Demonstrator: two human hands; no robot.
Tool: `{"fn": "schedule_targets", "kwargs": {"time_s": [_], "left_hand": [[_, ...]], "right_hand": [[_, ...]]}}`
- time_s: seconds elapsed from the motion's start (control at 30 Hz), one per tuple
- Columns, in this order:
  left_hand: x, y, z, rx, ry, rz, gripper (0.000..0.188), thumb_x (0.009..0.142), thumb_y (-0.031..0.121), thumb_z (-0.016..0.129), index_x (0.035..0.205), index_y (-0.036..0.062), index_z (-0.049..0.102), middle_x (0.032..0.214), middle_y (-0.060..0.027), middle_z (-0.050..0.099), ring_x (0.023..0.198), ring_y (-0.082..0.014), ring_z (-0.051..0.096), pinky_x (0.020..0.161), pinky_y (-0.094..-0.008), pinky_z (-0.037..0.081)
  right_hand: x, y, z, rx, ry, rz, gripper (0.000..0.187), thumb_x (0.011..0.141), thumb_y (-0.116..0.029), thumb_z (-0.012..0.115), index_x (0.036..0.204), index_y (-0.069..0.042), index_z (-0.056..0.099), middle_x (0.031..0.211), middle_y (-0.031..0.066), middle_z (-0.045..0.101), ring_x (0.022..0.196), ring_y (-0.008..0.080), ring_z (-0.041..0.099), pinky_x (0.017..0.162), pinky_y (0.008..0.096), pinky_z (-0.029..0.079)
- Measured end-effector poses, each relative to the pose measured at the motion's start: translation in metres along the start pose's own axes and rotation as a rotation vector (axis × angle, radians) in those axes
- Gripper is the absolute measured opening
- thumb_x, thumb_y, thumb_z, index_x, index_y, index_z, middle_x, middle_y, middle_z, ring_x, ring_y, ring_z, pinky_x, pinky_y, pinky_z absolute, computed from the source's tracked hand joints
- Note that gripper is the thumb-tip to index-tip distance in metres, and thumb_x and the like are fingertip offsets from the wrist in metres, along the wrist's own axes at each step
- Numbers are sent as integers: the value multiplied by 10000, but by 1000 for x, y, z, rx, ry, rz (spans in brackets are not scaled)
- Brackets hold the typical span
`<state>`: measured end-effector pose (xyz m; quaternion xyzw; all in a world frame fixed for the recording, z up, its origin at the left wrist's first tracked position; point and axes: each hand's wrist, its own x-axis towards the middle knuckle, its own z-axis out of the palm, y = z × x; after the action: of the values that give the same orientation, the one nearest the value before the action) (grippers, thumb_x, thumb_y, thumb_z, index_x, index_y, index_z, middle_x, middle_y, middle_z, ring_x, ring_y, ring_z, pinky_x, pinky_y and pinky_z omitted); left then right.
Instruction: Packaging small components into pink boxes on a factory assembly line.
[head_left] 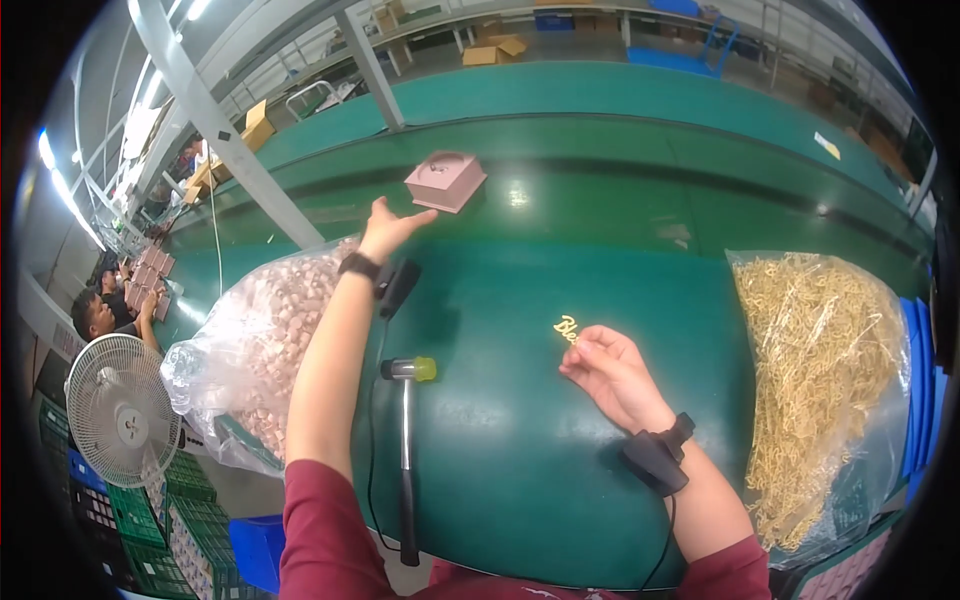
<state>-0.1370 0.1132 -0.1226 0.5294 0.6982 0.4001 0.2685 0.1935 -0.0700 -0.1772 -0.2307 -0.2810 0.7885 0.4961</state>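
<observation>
My left hand point(390, 232) reaches forward with its fingers spread, close to the near side of a square pink box point(446, 184). The box has a round recess in its top. Whether a fingertip touches it, I cannot tell. In front of me on the right, my right hand point(618, 380) pinches a small gold script-lettering piece point(565, 327) between thumb and fingers, a little above the green table. Part of the piece is hidden by the fingertips. A hammer point(406, 440) with a yellow tip lies between my forearms, its black handle toward me.
On the left stands a clear bag of small pink pieces point(275, 325), and on the right a bag of gold lettering pieces point(815, 370). A fan point(125, 410) and stacked crates point(190, 520) are at the lower left. Farther left, people handle pink boxes point(150, 268).
</observation>
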Motion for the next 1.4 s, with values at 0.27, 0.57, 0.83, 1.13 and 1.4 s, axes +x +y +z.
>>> {"fn": "schedule_targets", "kwargs": {"time_s": [0.27, 0.57, 0.83, 1.13, 1.4], "left_hand": [[73, -4, 85, 440, 198, 88, 1297, 452, 533, 870, 1380, -106, 226, 1287, -293, 474, 1195, -384, 488, 1003, -402, 408], [25, 46, 39, 90, -114, 51, 665, 681, 473, 730, 1083, -45, 617, 1017, -141, 658, 968, -222, 616, 839, -282, 461], [-178, 21, 6, -659, -254, 189, 381, 872, 370, 588, 947, 2, 655, 882, -21, 635, 763, -94, 553, 684, -230, 410], [-280, -16, 22, -571, -471, 127, 536, 901, 434, 533, 1097, -59, 610, 942, -74, 651, 843, -127, 570, 741, -260, 430], [-282, -16, 27, -565, -428, 207, 595, 903, 471, 523, 1134, -73, 589, 997, -151, 656, 922, -197, 594, 833, -298, 445]], "right_hand": [[1, 2, -6, 45, 16, 8, 79, 903, -90, 603, 972, -61, 576, 890, 52, 629, 874, 151, 603, 866, 318, 488], [1, 0, 0, -39, 19, -69, 50, 897, -58, 605, 946, -49, 607, 868, 56, 638, 833, 150, 602, 802, 307, 483], [-31, -43, 20, 19, -441, -192, 99, 789, -11, 712, 885, 11, 698, 814, 117, 678, 729, 160, 625, 664, 281, 506], [-77, -49, 103, -1166, -345, -709, 129, 656, -3, 775, 769, -22, 716, 706, 103, 666, 687, 182, 589, 623, 285, 460], [-82, -8, 92, -1378, -108, -940, 132, 665, 25, 743, 788, -13, 712, 760, 80, 671, 702, 186, 587, 648, 269, 460]]}}
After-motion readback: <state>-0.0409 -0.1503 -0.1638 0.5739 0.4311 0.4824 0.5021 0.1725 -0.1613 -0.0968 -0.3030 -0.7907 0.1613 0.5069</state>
